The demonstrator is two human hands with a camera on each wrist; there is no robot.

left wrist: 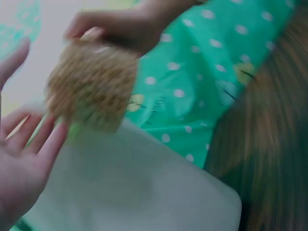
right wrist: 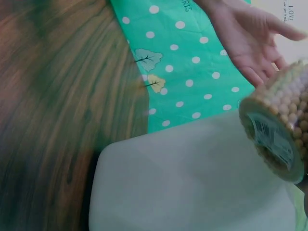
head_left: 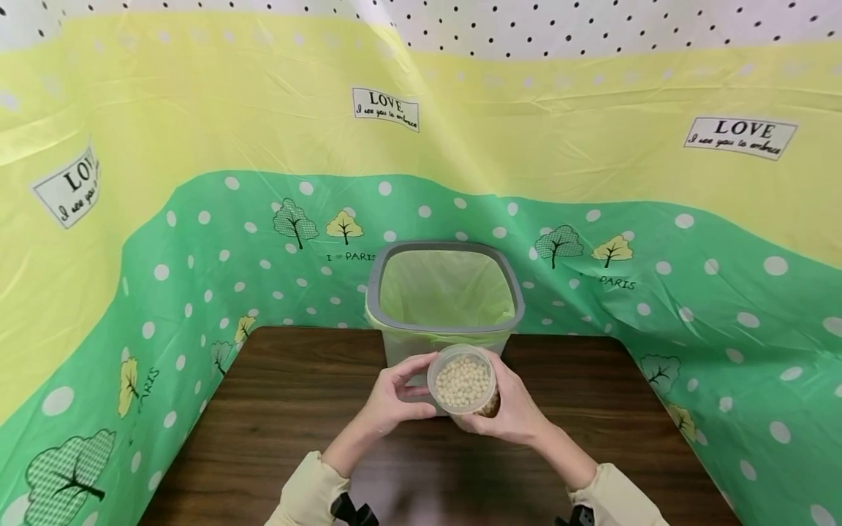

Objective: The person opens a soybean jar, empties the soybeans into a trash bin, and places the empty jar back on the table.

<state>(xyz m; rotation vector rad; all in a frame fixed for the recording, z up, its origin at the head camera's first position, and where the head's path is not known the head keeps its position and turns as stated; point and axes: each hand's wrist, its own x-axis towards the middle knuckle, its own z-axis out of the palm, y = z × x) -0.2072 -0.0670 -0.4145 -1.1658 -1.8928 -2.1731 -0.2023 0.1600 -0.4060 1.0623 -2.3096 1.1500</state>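
A clear round jar (head_left: 463, 381) full of small pale round beans is held by my right hand (head_left: 514, 405) above the table, in front of the bin. In the head view its round top tilts toward me. My left hand (head_left: 393, 398) is at the jar's left side, thumb and fingers spread apart. In the left wrist view the fingertips of the left hand (left wrist: 29, 154) come close to the blurred jar (left wrist: 94, 86); whether they touch it I cannot tell. The right wrist view shows a barcode label on the bottom of the jar (right wrist: 274, 137).
Behind the hands stands a grey-rimmed bin (head_left: 380, 288) with a light green liner bag (head_left: 447, 288) inside it. It stands on a dark wooden table (head_left: 296, 394). A patterned green and yellow curtain (head_left: 230, 131) encloses the table at the back and both sides.
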